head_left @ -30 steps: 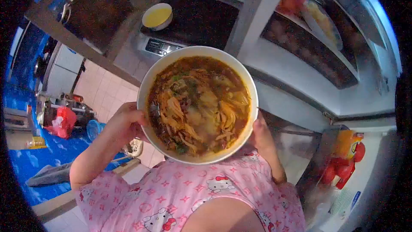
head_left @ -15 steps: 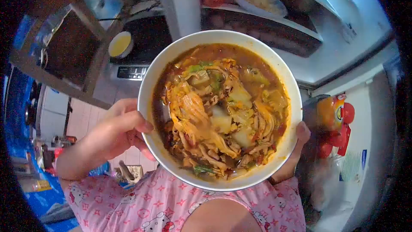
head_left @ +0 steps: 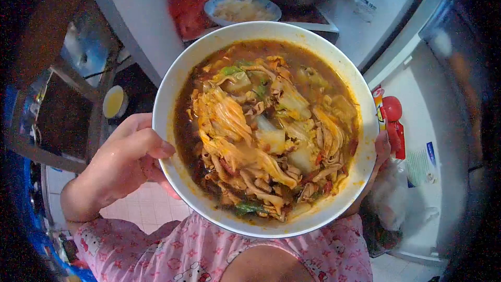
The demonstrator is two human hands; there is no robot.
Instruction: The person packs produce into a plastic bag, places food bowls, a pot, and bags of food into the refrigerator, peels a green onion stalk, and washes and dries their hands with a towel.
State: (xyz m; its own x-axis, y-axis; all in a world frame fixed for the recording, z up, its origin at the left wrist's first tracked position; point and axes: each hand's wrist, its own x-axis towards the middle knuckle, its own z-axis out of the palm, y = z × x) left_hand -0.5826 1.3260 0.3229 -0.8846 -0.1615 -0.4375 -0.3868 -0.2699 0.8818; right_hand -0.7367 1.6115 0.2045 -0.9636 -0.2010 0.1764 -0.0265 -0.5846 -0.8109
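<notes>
Between my two hands is a large white bowl (head_left: 164,99), held up in front of my chest. It contains a reddish-brown soupy stew (head_left: 261,141) with cabbage and thin strips that look like meat or mushroom. My left hand (head_left: 125,151) grips the left side, its thumb over the rim and its fingers against the outside. On the opposite side, my right hand (head_left: 382,149) is closed on the bowl; its thumb shows at the rim, and most of its fingers are hidden behind the bowl.
Ahead stands an open refrigerator, with a plate of pale food (head_left: 242,9) and a red bag (head_left: 190,13) on its shelf. Its door (head_left: 443,141) at the right carries red packages (head_left: 394,120) and a plastic bag (head_left: 389,198). A small bowl of yellow liquid (head_left: 115,102) sits at the left.
My view has turned right, so the refrigerator shelf is now straight ahead of the bowl and the small yellow bowl lies farther left. Both hands keep hold of the large bowl.
</notes>
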